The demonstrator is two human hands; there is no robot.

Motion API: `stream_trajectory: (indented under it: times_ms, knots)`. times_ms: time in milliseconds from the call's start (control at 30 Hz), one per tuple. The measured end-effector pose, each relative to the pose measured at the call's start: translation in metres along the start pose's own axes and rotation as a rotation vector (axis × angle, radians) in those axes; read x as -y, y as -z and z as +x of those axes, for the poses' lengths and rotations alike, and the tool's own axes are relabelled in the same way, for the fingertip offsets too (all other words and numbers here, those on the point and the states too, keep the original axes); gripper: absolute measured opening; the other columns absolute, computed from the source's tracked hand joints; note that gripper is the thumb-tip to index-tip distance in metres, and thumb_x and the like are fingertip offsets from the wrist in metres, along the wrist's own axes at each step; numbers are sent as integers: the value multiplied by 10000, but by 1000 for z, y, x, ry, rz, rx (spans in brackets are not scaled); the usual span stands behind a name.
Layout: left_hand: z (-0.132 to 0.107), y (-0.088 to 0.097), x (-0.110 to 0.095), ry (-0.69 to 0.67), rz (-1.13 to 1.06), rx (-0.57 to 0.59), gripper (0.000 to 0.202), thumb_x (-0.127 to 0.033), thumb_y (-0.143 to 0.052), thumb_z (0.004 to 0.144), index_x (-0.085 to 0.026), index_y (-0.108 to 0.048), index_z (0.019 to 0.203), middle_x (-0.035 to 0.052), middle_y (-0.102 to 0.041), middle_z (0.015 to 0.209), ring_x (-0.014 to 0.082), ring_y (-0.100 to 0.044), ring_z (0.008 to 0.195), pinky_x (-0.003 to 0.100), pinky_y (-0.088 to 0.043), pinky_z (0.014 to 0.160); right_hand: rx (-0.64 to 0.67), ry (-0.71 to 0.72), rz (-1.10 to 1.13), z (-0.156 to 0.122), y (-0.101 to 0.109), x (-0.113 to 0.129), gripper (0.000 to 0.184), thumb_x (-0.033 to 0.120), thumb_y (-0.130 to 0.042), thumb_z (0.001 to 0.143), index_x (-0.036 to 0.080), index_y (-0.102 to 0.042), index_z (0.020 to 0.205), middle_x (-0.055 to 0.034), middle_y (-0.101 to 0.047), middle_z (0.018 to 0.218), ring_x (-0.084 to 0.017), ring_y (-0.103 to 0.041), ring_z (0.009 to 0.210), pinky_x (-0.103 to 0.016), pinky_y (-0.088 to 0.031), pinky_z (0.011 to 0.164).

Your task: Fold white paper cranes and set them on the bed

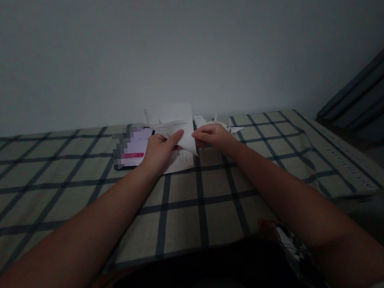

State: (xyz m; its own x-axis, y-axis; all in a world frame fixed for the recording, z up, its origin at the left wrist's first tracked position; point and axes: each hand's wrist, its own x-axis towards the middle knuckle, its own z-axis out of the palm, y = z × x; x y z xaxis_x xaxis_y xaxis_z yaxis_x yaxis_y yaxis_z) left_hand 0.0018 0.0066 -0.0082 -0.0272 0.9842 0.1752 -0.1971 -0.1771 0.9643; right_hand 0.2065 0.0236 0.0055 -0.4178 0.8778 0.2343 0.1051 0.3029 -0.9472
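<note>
Between my two hands is a sheet of white paper (183,118), folded or bent, with faint print on part of it. My left hand (161,150) grips its left side, thumb lying on top and fingers hidden beneath. At the paper's right edge, my right hand (213,135) pinches with thumb and fingertips. Under the held sheet, another printed paper (182,161) rests on the tablecloth. Just left of my left hand lies a tablet or large phone (134,148) with a lit screen, partly blurred out.
A checked tablecloth (215,186) covers the table, which meets a plain wall (184,42). White paper pieces with pointed tips (236,130) lie behind my right hand. A dark curtain (367,90) hangs at the right. Something shiny (291,242) is near my right forearm.
</note>
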Motion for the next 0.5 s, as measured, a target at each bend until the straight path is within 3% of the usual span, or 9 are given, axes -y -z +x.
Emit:
stream_trajectory:
  times_ms: [133, 300, 500]
  knots:
    - [-2, 0, -1, -6, 53, -14, 386, -452, -908, 669, -134, -801, 861, 134, -800, 894, 227, -742, 730, 309, -585, 670, 10, 7, -50, -1, -1, 4, 322, 471, -738, 832, 149, -748, 838, -29, -717, 730, -110, -619, 642, -244, -506, 617]
    - [-5, -5, -6, 60, -40, 17, 422, -422, -909, 663, -147, -788, 960, 131, -798, 1043, 225, -753, 805, 307, -608, 680, -18, 41, -88, -1, -3, 8, 323, 463, -715, 836, 148, -721, 764, -25, -695, 682, -115, -611, 624, -254, -504, 616]
    - [-1, -5, -3, 170, -66, 161, 370, -384, -926, 638, -128, -784, 864, 133, -795, 931, 193, -735, 740, 277, -606, 640, -65, 55, -80, 0, -3, 6, 318, 459, -699, 845, 151, -714, 765, -22, -696, 681, -114, -621, 631, -249, -510, 620]
